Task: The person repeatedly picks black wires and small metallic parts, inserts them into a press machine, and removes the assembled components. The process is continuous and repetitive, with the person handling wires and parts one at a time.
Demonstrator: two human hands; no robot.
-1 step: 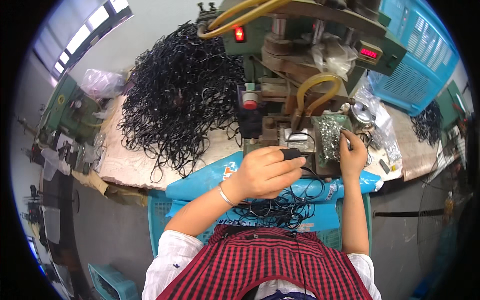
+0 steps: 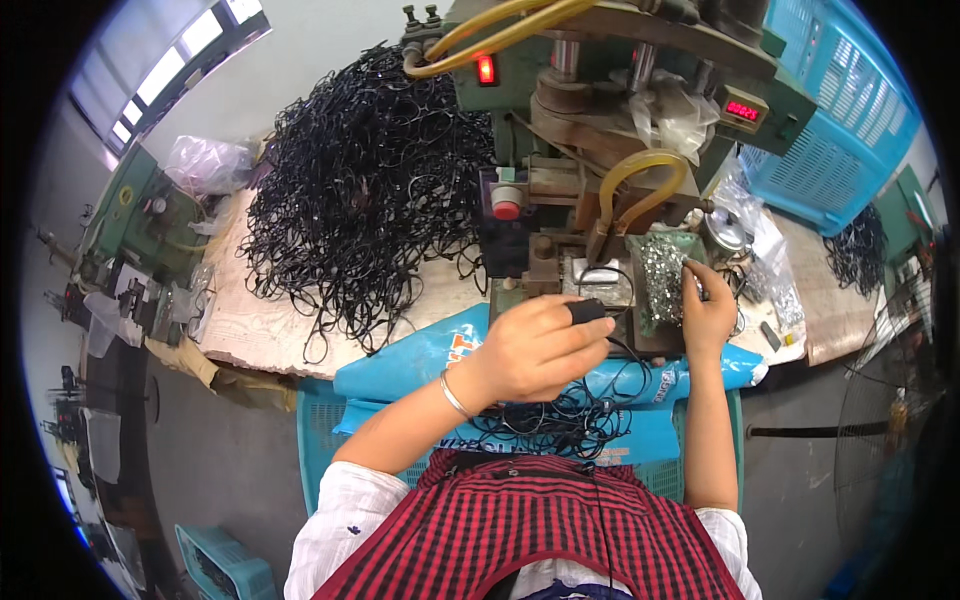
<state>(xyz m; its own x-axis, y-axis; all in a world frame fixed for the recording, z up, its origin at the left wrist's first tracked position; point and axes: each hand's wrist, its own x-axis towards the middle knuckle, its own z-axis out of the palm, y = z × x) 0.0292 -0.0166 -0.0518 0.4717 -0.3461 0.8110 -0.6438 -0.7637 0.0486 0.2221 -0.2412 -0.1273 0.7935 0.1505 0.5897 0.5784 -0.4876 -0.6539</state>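
Observation:
My left hand [image 2: 540, 350], with a silver bangle at the wrist and a black sleeve on one finger, is closed in front of the press. A thin black band [image 2: 631, 292] loops up from its fingertips toward the press's metal block. To the right, my right hand [image 2: 708, 312] is at the edge of a greenish tray [image 2: 687, 243] of small shiny metal pieces [image 2: 663, 283]. Its thumb and finger are pinched together; whatever is between them is too small to make out. Below my left hand, several black bands [image 2: 560, 425] lie tangled on blue plastic sheeting [image 2: 400, 365].
The green press [image 2: 560, 105] stands ahead, with a red button [image 2: 506, 204] and a yellow hose [image 2: 640, 172]. A large heap of black bands [image 2: 365, 190] covers the table's left. A blue crate [image 2: 830, 130] stands at the back right, and a fan [image 2: 890, 400] stands at the right.
The whole view has shifted very slightly. Both hands keep nearly the same place and grip.

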